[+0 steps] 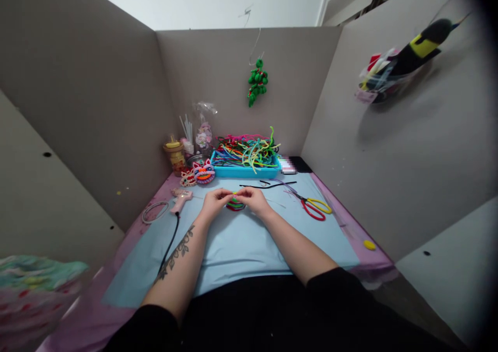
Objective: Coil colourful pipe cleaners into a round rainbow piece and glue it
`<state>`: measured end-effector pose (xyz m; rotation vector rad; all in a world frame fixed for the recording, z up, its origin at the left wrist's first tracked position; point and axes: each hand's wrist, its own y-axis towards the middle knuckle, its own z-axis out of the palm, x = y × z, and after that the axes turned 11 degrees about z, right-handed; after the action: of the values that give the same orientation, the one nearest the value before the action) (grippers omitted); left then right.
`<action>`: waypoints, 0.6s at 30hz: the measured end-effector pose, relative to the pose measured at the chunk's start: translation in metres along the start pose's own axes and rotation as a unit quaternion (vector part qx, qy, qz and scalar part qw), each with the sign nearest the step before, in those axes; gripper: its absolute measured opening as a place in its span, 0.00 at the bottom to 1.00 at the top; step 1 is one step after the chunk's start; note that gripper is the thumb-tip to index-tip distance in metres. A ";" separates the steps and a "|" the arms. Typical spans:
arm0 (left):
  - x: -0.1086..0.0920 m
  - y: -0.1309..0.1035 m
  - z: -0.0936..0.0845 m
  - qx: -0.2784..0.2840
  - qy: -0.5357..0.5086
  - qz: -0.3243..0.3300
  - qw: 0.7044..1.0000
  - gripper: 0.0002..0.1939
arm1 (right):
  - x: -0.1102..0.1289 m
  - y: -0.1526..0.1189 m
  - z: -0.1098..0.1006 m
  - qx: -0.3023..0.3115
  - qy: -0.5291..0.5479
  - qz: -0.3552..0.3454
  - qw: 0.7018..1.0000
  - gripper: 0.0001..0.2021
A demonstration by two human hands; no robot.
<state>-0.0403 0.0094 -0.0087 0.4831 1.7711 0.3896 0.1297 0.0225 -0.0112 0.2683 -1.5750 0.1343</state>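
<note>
Between my two hands, on the light-blue sheet [241, 253] spread over the table, was a small rounded piece banded in green, red and dark stripes [235, 206], with a touch of yellow at its top. My left hand [215, 202] had thumb and fingers pinched together on its upper left edge; my right hand [253, 200] was pinched on the upper right edge, the fingertips of both hands nearly meeting. Finer detail of the piece was too small to tell.

Left of my left hand lay a pale pink glue gun [180, 201], its black cord running back toward my left forearm. Beyond that hand stood a lilac, red and orange animal-head ornament [204, 172]. Right of my right hand lay scissors with one red and one yellow handle [313, 208], the handles spread apart. Straight ahead of both hands was a bright-blue rectangular plastic tray [245, 172] heaped with multicoloured fuzzy stems [249, 151]. Between my right hand and the tray lay a thin black stem [272, 185].
</note>
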 end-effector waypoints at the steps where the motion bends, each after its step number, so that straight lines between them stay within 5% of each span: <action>1: 0.000 0.000 0.000 -0.002 -0.005 -0.006 1.000 0.14 | 0.000 0.000 0.000 -0.006 -0.013 -0.008 1.000 0.15; 11: -0.008 -0.001 0.000 0.008 -0.089 -0.079 0.993 0.17 | 0.002 -0.003 -0.001 -0.073 -0.139 -0.115 0.981 0.06; 18: -0.011 -0.003 0.002 0.004 -0.078 -0.079 0.994 0.24 | 0.000 -0.003 0.000 -0.067 -0.151 -0.110 0.980 0.06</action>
<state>-0.0364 0.0013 -0.0017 0.3651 1.6459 0.2277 0.1308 0.0201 -0.0119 0.3675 -1.8334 -0.1929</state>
